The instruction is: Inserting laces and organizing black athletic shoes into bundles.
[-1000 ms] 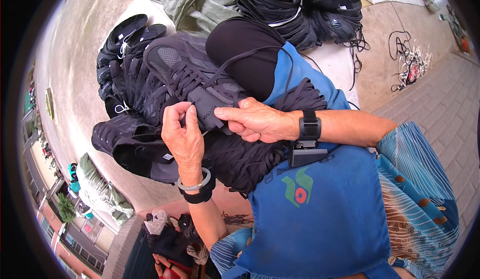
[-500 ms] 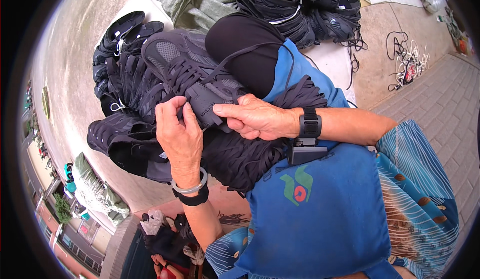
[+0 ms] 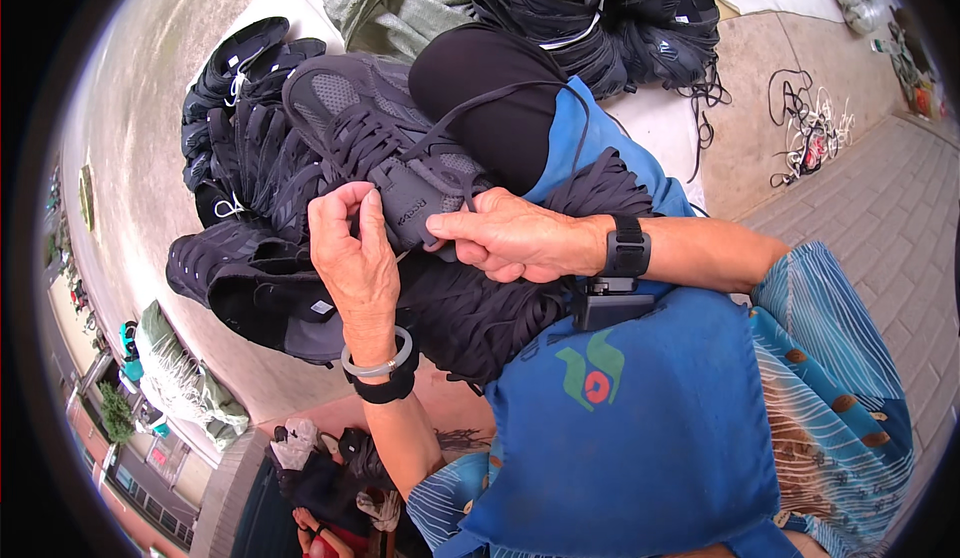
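Both hands grip one dark grey shoe upper [image 3: 385, 148]: my left hand [image 3: 350, 258] pinches its black lace [image 3: 470, 108], my right hand [image 3: 510, 243] clamps the tongue.

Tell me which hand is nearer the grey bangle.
Left. The grey bangle sits on the left hand's own wrist, just below it. The right hand is off to the bangle's upper right, pinching at the dark shoe.

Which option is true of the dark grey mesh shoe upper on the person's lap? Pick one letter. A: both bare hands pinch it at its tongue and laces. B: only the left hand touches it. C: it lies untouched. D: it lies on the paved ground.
A: the left hand and the right hand both pinch the dark grey mesh shoe upper at its laced tongue, on the lap.
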`<action>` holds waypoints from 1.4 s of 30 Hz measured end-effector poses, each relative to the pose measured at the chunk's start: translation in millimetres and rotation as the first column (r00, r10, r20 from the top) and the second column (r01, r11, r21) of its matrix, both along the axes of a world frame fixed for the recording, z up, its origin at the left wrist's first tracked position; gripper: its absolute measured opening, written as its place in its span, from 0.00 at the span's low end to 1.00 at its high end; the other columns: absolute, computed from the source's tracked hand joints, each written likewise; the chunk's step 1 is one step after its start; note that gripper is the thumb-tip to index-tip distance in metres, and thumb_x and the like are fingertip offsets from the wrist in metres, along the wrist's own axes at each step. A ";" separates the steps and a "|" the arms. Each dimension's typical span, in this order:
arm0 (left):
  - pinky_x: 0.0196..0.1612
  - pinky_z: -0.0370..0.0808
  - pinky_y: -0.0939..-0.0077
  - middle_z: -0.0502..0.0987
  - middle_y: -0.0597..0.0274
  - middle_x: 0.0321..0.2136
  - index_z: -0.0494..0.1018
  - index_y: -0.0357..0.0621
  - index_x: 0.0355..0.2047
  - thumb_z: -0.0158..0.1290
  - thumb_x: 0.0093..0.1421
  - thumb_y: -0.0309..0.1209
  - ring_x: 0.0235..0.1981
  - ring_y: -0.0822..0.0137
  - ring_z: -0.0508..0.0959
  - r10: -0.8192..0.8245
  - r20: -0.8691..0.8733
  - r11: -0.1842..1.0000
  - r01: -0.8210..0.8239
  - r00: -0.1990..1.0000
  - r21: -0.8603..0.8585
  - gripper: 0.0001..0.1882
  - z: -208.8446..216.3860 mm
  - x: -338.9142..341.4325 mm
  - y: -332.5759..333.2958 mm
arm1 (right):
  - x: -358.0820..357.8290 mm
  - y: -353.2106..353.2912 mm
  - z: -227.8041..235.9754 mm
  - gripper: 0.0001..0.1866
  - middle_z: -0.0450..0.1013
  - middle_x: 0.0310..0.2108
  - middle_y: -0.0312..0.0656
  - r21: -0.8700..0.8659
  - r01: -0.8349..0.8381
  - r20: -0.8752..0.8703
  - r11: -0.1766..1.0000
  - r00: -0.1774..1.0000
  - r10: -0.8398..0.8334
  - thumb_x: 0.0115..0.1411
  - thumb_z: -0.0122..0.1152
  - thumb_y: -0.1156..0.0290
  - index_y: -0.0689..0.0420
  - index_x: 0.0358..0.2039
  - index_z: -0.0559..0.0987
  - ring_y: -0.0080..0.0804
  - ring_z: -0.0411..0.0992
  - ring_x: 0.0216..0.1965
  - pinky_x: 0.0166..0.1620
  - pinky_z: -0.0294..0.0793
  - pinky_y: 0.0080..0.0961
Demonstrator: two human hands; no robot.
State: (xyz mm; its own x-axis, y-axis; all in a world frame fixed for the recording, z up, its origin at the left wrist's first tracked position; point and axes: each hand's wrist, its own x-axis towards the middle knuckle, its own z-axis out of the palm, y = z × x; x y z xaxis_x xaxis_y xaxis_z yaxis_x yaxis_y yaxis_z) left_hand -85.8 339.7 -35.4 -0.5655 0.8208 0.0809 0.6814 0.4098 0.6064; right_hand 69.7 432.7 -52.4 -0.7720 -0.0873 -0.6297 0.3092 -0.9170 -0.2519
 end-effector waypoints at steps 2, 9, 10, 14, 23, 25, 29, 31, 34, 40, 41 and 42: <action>0.32 0.67 0.83 0.71 0.67 0.29 0.73 0.36 0.34 0.54 0.61 0.27 0.26 0.77 0.67 0.041 0.043 0.999 -0.041 0.998 0.006 0.06 -3.7 -0.2 0.7 | 4.4 14.1 19.0 0.15 0.60 0.13 0.30 0.171 -0.186 -0.009 0.968 0.982 0.190 0.61 0.55 0.60 0.61 0.26 0.75 0.16 0.53 0.11 0.13 0.49 0.17; 0.35 0.70 0.77 0.70 0.62 0.29 0.73 0.36 0.32 0.55 0.57 0.25 0.28 0.70 0.71 0.135 0.119 0.990 -0.139 0.984 0.025 0.04 -1.6 0.1 8.9 | -8.4 48.6 19.2 0.16 0.69 0.20 0.56 0.946 0.271 -0.213 -0.179 0.934 0.288 0.57 0.55 0.66 0.67 0.20 0.74 0.54 0.72 0.26 0.29 0.71 0.43; 0.35 0.70 0.78 0.71 0.62 0.29 0.73 0.37 0.32 0.55 0.57 0.25 0.28 0.71 0.72 0.174 0.216 0.984 -0.178 0.961 -0.001 0.05 -3.4 -2.1 4.1 | -18.3 52.5 14.9 0.17 0.70 0.21 0.55 0.905 0.294 -0.211 -0.309 0.938 0.275 0.57 0.56 0.65 0.66 0.20 0.74 0.53 0.72 0.27 0.30 0.71 0.43; 0.34 0.71 0.78 0.72 0.64 0.30 0.74 0.38 0.32 0.58 0.55 0.26 0.28 0.73 0.72 0.210 0.345 0.975 -0.222 0.915 -0.005 0.06 -9.1 -3.8 0.2 | -40.1 63.3 2.6 0.12 0.70 0.28 0.48 0.842 0.267 -0.083 -0.469 0.923 0.376 0.56 0.58 0.65 0.62 0.24 0.75 0.49 0.73 0.27 0.30 0.74 0.41; 0.39 0.70 0.70 0.71 0.61 0.32 0.76 0.42 0.35 0.60 0.51 0.25 0.32 0.64 0.72 0.104 -0.017 0.990 -0.102 0.994 0.101 0.10 -0.9 6.0 5.3 | -46.0 65.7 7.7 0.08 0.69 0.29 0.46 0.776 0.296 0.015 -0.557 0.874 0.486 0.51 0.60 0.70 0.60 0.26 0.73 0.46 0.73 0.29 0.29 0.74 0.37; 0.44 0.66 0.64 0.70 0.62 0.35 0.77 0.48 0.38 0.62 0.46 0.27 0.38 0.58 0.71 0.008 -0.288 0.997 0.016 0.957 0.080 0.16 9.0 16.6 3.0 | -41.5 76.0 16.8 0.09 0.69 0.26 0.48 0.832 0.338 -0.063 -0.440 0.846 0.530 0.50 0.59 0.69 0.62 0.26 0.73 0.49 0.72 0.29 0.32 0.74 0.39; 0.39 0.68 0.67 0.72 0.62 0.31 0.77 0.48 0.35 0.59 0.49 0.24 0.35 0.60 0.72 -0.078 -0.345 0.994 0.100 0.935 0.048 0.11 18.7 33.0 5.5 | -22.8 97.6 30.1 0.14 0.64 0.18 0.52 0.963 0.244 -0.133 -0.116 0.803 0.581 0.54 0.55 0.65 0.66 0.25 0.72 0.44 0.66 0.22 0.28 0.65 0.36; 0.39 0.70 0.69 0.73 0.60 0.32 0.77 0.46 0.35 0.58 0.50 0.22 0.34 0.59 0.74 -0.101 -0.125 0.982 0.119 0.987 0.147 0.10 22.7 44.0 5.5 | -14.2 105.3 35.8 0.16 0.66 0.17 0.41 0.990 0.083 -0.132 0.116 0.842 0.523 0.59 0.53 0.60 0.62 0.29 0.78 0.25 0.64 0.20 0.25 0.63 0.26; 0.36 0.76 0.75 0.76 0.56 0.35 0.76 0.41 0.35 0.56 0.50 0.16 0.33 0.58 0.78 -0.361 0.183 0.890 0.279 0.915 0.361 0.12 39.4 74.1 18.5 | -7.3 112.6 44.4 0.20 0.68 0.19 0.30 0.936 -0.190 0.047 0.297 0.902 0.430 0.62 0.51 0.54 0.58 0.31 0.81 0.17 0.64 0.22 0.25 0.62 0.19; 0.34 0.77 0.73 0.74 0.56 0.33 0.73 0.37 0.36 0.55 0.50 0.22 0.34 0.58 0.77 -0.789 0.329 0.552 0.363 0.520 0.750 0.11 92.7 159.7 55.2 | -28.8 72.0 33.6 0.21 0.71 0.19 0.34 0.918 -0.215 -0.011 0.335 0.828 0.561 0.59 0.56 0.54 0.63 0.29 0.78 0.20 0.66 0.23 0.28 0.65 0.24; 0.36 0.76 0.71 0.74 0.57 0.32 0.72 0.38 0.35 0.56 0.48 0.22 0.34 0.58 0.77 -0.799 0.311 0.545 0.401 0.515 0.736 0.12 96.4 165.5 56.9 | -28.1 71.3 25.2 0.18 0.70 0.18 0.33 0.915 -0.162 -0.059 0.369 0.851 0.521 0.57 0.59 0.57 0.63 0.28 0.78 0.18 0.64 0.21 0.26 0.62 0.21; 0.36 0.76 0.71 0.74 0.57 0.32 0.72 0.38 0.35 0.56 0.48 0.22 0.34 0.58 0.77 -0.798 0.311 0.545 0.398 0.516 0.738 0.12 95.9 165.8 56.3 | -25.0 76.6 28.3 0.18 0.70 0.18 0.33 0.915 -0.166 -0.056 0.367 0.850 0.524 0.57 0.59 0.57 0.63 0.28 0.78 0.18 0.64 0.21 0.26 0.62 0.21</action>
State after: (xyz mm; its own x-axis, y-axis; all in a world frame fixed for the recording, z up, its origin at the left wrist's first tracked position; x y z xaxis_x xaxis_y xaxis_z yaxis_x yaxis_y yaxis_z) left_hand 80.0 395.9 60.5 -0.0270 0.8776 0.4786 0.0547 -0.4768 0.8773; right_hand 44.8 509.3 -24.1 -0.9564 0.0477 -0.2880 0.2891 0.0190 -0.9571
